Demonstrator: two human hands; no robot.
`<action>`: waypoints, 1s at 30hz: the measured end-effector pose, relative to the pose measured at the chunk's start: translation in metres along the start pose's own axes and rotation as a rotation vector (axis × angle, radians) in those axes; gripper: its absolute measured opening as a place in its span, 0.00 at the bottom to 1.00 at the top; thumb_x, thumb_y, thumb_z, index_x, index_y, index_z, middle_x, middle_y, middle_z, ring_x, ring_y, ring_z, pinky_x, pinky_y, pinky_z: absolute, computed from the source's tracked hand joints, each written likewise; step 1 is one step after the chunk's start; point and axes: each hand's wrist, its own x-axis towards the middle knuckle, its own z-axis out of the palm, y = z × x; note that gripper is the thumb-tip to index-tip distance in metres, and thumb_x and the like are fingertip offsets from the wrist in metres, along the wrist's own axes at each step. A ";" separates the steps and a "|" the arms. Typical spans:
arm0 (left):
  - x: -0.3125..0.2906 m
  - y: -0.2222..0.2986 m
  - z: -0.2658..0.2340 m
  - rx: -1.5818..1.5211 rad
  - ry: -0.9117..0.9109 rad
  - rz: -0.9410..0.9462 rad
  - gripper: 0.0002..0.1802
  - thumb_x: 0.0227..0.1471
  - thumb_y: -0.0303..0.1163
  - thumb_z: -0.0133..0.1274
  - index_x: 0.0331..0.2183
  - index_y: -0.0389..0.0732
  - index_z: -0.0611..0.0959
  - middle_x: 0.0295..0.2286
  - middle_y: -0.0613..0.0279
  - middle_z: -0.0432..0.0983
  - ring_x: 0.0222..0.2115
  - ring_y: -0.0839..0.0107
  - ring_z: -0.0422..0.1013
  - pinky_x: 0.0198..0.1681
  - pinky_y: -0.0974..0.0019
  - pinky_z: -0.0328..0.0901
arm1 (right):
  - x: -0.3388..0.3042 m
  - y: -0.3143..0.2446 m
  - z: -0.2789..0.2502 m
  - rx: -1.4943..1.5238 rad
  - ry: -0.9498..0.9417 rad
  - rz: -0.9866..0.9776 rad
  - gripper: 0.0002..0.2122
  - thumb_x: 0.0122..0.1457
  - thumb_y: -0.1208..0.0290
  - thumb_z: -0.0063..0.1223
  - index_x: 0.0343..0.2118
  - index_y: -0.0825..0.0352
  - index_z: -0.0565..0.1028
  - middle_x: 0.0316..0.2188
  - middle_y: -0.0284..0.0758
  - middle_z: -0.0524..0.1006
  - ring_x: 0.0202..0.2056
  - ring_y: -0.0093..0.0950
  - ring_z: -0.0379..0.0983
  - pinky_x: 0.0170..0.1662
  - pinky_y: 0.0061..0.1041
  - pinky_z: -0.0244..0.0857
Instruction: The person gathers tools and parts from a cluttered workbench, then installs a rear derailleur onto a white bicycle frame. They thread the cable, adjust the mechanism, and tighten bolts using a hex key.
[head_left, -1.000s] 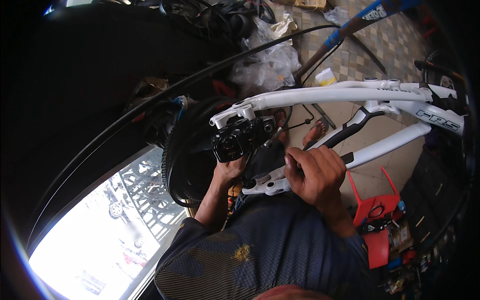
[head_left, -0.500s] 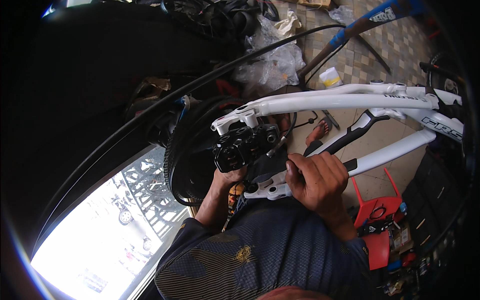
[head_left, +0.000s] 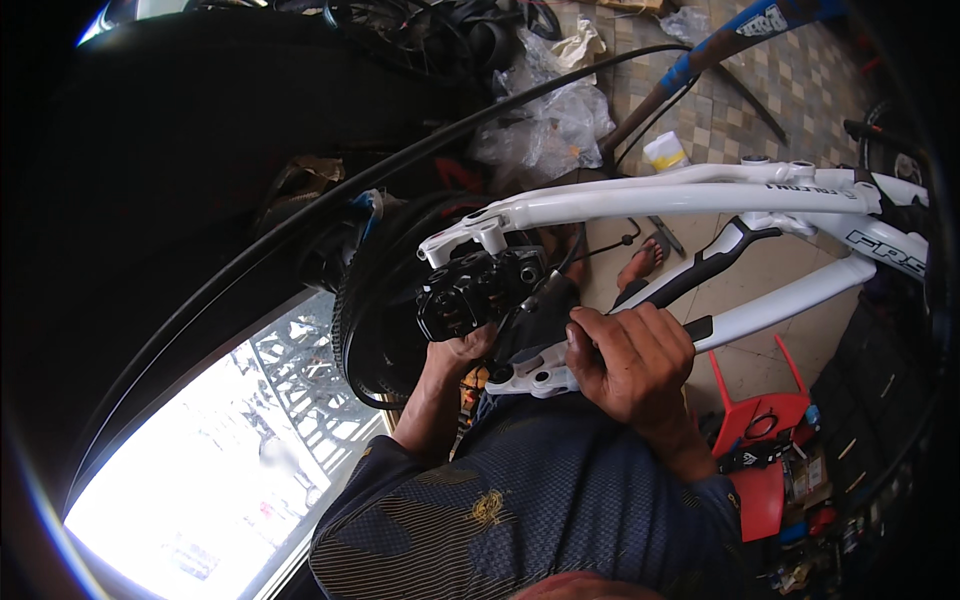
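A white bicycle frame (head_left: 690, 204) stretches from the right toward the middle, its upper and lower rear tubes ending near me. My right hand (head_left: 638, 362) is closed round the lower tube, just short of its dropout (head_left: 525, 380). Below the end of the upper tube, my left hand (head_left: 462, 348) holds up a black brake caliper (head_left: 478, 292). Its fingers are mostly hidden behind the caliper, which sits close to the frame's mount; whether they touch I cannot tell. A thin black hose (head_left: 592, 250) runs from the caliper's right side.
A long black tube or cable (head_left: 400, 160) arcs across the left. Behind it are a tyre (head_left: 345, 330) and crumpled clear plastic (head_left: 550, 125). A blue-brown tube (head_left: 700, 65) stands at the far right. A red stool (head_left: 760, 410) and tools lie at lower right.
The caliper has shifted slightly left and tilted in my left hand, and its hose fitting has turned. My right hand keeps its grip on the lower tube.
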 end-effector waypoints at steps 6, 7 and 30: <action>0.025 0.023 -0.020 -0.417 0.024 -0.225 0.14 0.55 0.25 0.57 0.45 0.37 0.83 0.38 0.52 0.82 0.38 0.54 0.79 0.40 0.58 0.76 | -0.002 0.001 0.000 0.000 0.004 -0.007 0.07 0.58 0.67 0.64 0.36 0.64 0.83 0.19 0.28 0.70 0.21 0.25 0.68 0.24 0.28 0.60; 0.031 0.031 -0.027 -0.401 0.025 -0.238 0.13 0.56 0.26 0.56 0.45 0.37 0.83 0.38 0.52 0.82 0.38 0.55 0.79 0.41 0.58 0.75 | -0.002 0.001 0.000 0.000 0.001 -0.007 0.07 0.58 0.67 0.64 0.36 0.64 0.83 0.19 0.28 0.70 0.21 0.25 0.68 0.24 0.27 0.60; 0.016 0.031 -0.026 -0.277 0.066 -0.148 0.21 0.53 0.22 0.57 0.50 0.36 0.82 0.43 0.52 0.82 0.42 0.55 0.80 0.46 0.55 0.75 | 0.000 0.001 -0.001 0.013 -0.036 -0.007 0.08 0.58 0.67 0.64 0.36 0.65 0.83 0.20 0.29 0.73 0.22 0.26 0.69 0.24 0.28 0.61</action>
